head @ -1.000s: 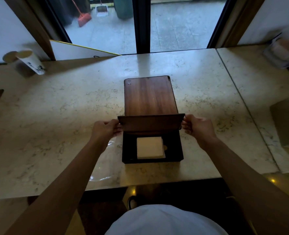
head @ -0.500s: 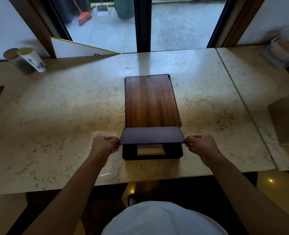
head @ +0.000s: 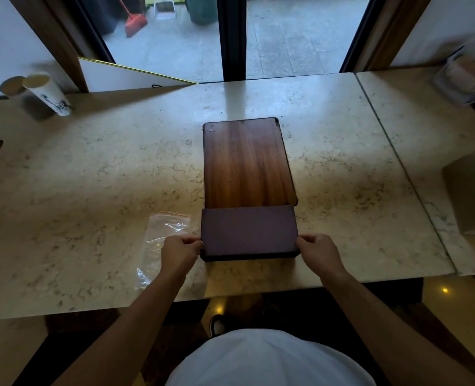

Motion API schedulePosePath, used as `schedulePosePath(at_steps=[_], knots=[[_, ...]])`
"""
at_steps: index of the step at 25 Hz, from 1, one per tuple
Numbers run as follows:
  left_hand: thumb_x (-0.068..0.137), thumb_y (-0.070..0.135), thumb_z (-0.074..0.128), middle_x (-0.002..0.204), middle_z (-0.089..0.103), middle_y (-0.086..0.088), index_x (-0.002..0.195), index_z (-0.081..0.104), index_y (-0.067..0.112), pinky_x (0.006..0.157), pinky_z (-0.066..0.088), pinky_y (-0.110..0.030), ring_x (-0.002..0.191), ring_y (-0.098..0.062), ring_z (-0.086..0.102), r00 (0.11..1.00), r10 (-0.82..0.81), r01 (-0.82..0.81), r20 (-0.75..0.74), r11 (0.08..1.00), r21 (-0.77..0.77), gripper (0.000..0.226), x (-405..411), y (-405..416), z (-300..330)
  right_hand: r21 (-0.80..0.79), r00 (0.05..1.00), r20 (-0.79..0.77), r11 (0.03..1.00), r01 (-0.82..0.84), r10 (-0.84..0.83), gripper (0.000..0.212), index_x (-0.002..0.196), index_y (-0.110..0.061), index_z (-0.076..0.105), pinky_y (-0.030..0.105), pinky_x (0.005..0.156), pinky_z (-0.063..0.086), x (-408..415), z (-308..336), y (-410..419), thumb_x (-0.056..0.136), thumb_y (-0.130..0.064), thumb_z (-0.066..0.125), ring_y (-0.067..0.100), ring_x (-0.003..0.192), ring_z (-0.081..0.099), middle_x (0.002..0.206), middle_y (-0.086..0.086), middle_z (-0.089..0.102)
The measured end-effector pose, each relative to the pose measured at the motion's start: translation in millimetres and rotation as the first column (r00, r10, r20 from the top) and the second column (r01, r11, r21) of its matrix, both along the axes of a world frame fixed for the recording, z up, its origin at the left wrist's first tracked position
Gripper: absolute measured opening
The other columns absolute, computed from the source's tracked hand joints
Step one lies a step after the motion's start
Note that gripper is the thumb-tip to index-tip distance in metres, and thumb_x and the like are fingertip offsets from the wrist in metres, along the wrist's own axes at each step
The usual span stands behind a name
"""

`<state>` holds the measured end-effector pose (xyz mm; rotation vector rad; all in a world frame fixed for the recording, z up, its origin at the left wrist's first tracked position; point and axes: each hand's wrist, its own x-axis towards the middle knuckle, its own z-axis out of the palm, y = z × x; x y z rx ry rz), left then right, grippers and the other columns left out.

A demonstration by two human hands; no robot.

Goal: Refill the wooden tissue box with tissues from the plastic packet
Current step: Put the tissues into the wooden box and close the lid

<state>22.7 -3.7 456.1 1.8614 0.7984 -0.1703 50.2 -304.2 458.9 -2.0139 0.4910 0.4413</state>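
Person: white top (head: 269, 360) at the bottom of the view, both bare forearms reaching forward over the worktop's near edge.
Left hand (head: 179, 253): fingers curled, pinching the left end of the dark lid.
Right hand (head: 318, 253): fingers curled, pinching the right end of the same lid.
Dark lid (head: 249, 232): lies flat and shut over the wooden tissue box (head: 249, 256), of which only the dark front wall shows; no tissues visible.
Box position: near the worktop's (head: 91, 190) near edge, about midway along it.
Plastic packet (head: 161, 238): clear, flat on the worktop, just left of the box, partly under the left hand.
Wooden panel (head: 247, 162): brown, flat, touching the box's far side and running toward the far edge.
Paper cup (head: 47, 94): far left corner, tilted.
Wrapped bundle (head: 467, 76): far right corner, blurred.
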Motion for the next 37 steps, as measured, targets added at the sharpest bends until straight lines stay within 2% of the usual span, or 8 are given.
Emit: schedulePosePath(at_steps=[3,8,11,14,18,22,27,37], knots=[[0.082,0.0,0.068,0.074,0.076,0.004,0.067,0.073,0.033,0.068,0.056,-0.035,0.072,-0.016,0.068,0.999,-0.034,0.035,-0.023,0.998,0.054,0.037,1,1,-1,-0.043,0.999,0.018,0.999,-0.029,0.03,0.019,0.084,-0.019,0.077,0.029,0.065,0.051,0,-1,3,0.09,-0.023,0.06,0.011,0.079,0.068,0.082,-0.005,0.075],[0.089,0.014,0.067,0.083,0.073,-0.012,0.079,0.07,0.007,0.082,0.06,-0.054,0.083,-0.029,0.071,0.993,-0.01,0.005,-0.118,0.999,-0.04,0.013,11,-1,-6,0.01,0.998,-0.055,0.999,0.03,-0.029,0.019,0.078,-0.017,0.073,0.031,0.065,0.05,12,-3,-5,0.091,-0.023,0.06,0.016,0.082,0.067,0.083,-0.003,0.072],[0.094,0.034,0.063,0.105,0.071,-0.017,0.097,0.067,0.006,0.086,0.059,-0.052,0.096,-0.032,0.068,0.981,0.028,-0.051,-0.193,0.992,-0.113,0.029,22,-5,-4,0.111,0.98,-0.184,0.989,0.097,-0.075,0.026,0.093,-0.008,0.071,0.046,0.082,0.057,28,-5,-1,0.095,-0.031,0.059,0.026,0.092,0.068,0.103,0.012,0.073],[0.096,0.058,0.049,0.121,0.064,-0.013,0.124,0.057,0.007,0.073,0.054,-0.04,0.1,-0.028,0.064,0.945,-0.028,-0.056,-0.325,0.968,-0.245,0.058,37,-9,6,0.153,0.95,-0.3,0.979,0.131,-0.081,0.05,0.115,-0.006,0.065,0.042,0.077,0.054,47,0,5,0.096,-0.051,0.054,0.028,0.1,0.064,0.117,0.013,0.067],[0.091,0.078,0.026,0.105,0.059,-0.012,0.121,0.049,0.016,0.066,0.052,-0.038,0.092,-0.029,0.06,0.866,-0.17,0.009,-0.469,0.945,-0.326,0.073,59,-7,17,0.185,0.874,-0.483,0.982,0.04,0.056,0.074,0.121,-0.014,0.056,0.037,0.066,0.049,69,7,3,0.09,-0.078,0.034,0.025,0.095,0.06,0.114,0.008,0.061],[0.082,0.087,0.023,0.11,0.06,-0.023,0.118,0.053,0.003,0.079,0.058,-0.048,0.097,-0.039,0.062,0.774,-0.206,0.031,-0.599,0.957,-0.289,0.097,80,0,8,0.151,0.782,-0.618,0.988,0.027,0.073,0.09,0.108,-0.008,0.061,0.046,0.082,0.05,93,2,-1,0.083,-0.086,0.026,0.032,0.099,0.061,0.111,0.017,0.062],[0.077,0.091,0.019,0.1,0.063,-0.027,0.102,0.056,-0.003,0.052,0.06,-0.046,0.085,-0.044,0.064,0.711,-0.22,0.08,-0.668,0.969,-0.234,0.105,96,2,3,0.112,0.717,-0.694,0.994,0.017,0.066,0.095,0.11,-0.003,0.061,0.046,0.072,0.056,114,-4,-3,0.082,-0.086,0.026,0.036,0.096,0.066,0.109,0.02,0.064],[0.093,0.054,0.04,0.111,0.062,-0.029,0.115,0.056,-0.001,0.055,0.061,-0.052,0.092,-0.048,0.066,0.669,-0.303,0.175,-0.679,0.952,-0.252,0.061,110,7,8,0.113,0.715,-0.681,0.988,-0.106,0.155,0.056,0.107,0.001,0.066,0.056,0.067,0.062,129,-3,-4,0.078,-0.046,0.057,0.042,0.079,0.075,0.102,0.025,0.071]])
